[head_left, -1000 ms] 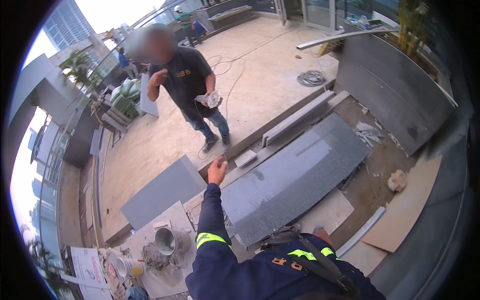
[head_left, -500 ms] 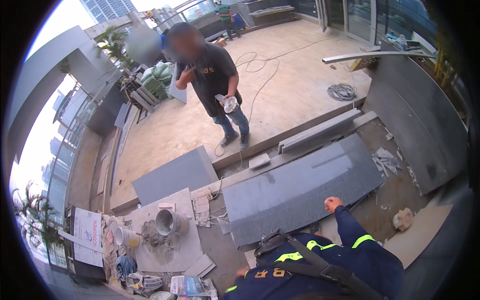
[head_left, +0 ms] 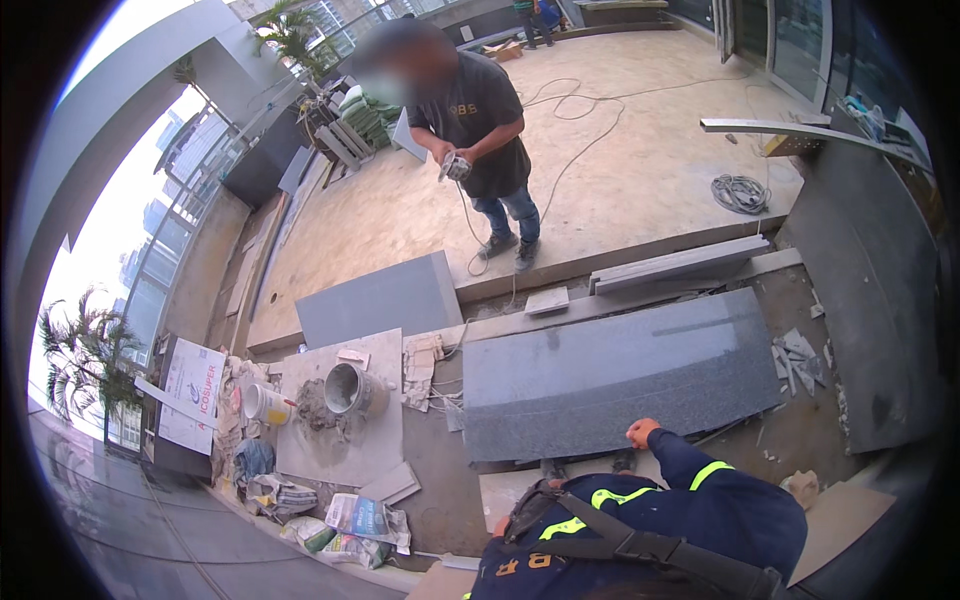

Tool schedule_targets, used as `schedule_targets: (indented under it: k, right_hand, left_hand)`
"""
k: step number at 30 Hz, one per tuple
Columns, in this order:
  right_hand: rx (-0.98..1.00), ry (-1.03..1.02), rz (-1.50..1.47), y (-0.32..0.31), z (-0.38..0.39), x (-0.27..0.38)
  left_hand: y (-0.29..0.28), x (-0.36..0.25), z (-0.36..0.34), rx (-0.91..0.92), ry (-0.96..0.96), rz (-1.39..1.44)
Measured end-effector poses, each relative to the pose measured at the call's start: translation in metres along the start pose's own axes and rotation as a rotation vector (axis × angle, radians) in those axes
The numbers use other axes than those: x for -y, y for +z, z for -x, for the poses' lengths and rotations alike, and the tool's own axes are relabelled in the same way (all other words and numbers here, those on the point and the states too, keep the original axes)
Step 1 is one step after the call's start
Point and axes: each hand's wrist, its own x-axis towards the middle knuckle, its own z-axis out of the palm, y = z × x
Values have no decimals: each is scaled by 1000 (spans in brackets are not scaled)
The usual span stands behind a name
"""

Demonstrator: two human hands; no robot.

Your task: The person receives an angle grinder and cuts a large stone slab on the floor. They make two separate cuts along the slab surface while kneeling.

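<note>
My right hand (head_left: 642,432), fingers curled closed, hovers at the near edge of a long grey stone slab (head_left: 600,370). What it holds, if anything, is too small to tell. Only a sliver of my left hand (head_left: 502,524) shows beside my dark sleeve, its fingers hidden. Across the slab, a co-worker (head_left: 480,130) in a dark shirt and jeans stands on the raised floor, looking down. Both of that person's hands are on a corded power tool (head_left: 457,167), which looks like a grinder.
Left of the slab, a mortar bucket (head_left: 357,390) and a white pail (head_left: 268,404) stand by heaped mortar (head_left: 318,405). Cement bags (head_left: 365,520) lie nearer. Broken stone pieces (head_left: 797,362) lie right of it. Large panels (head_left: 870,270) lean at right. A raised step (head_left: 640,245) and cords cross beyond.
The co-worker's raised hand has come down to join the other on the tool. My view has shifted, so the scene sits differently in frame. My right hand remains near the slab's edge.
</note>
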Motion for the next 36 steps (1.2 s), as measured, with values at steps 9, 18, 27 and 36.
schedule_targets:
  k: [9, 18, 27, 36]
  right_hand:
    - [-108, 123, -87, -18, 32, -46]
    - [-182, 240, -241, 4, 52, -55]
    - [-88, -101, -305, -7, 11, 48]
    - [127, -461, -832, -61, -23, 358]
  left_hand:
    - [-23, -26, -50, 26, 42, -111]
    - [-19, -92, -130, 78, 192, -33]
    - [-21, -81, -159, 158, 207, -27]
    - [-58, 6, -103, 32, 183, -217]
